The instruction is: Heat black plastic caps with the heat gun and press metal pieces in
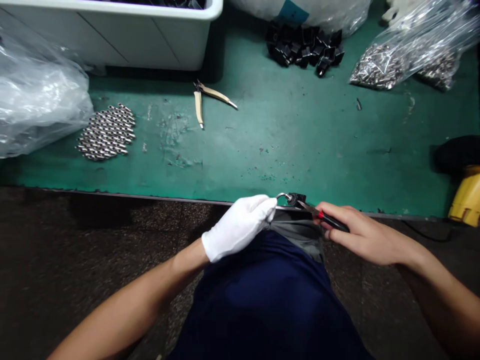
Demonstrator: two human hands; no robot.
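Note:
My left hand, in a white glove, is closed at the table's front edge. Its fingertips pinch a curved metal piece, whose far end meets a small black plastic part. From the other side, my bare right hand is wrapped around pliers with black and red handles. Their pointed metal tip touches, or lies right against, the black part. The pliers' jaws are too small to tell whether they are apart.
Cream-handled nippers lie spread on the green table. Small metal pins form a cluster at left, beside a plastic bag. A white bin, black plastic parts and bags of metal pieces stand behind. A yellow object is at right.

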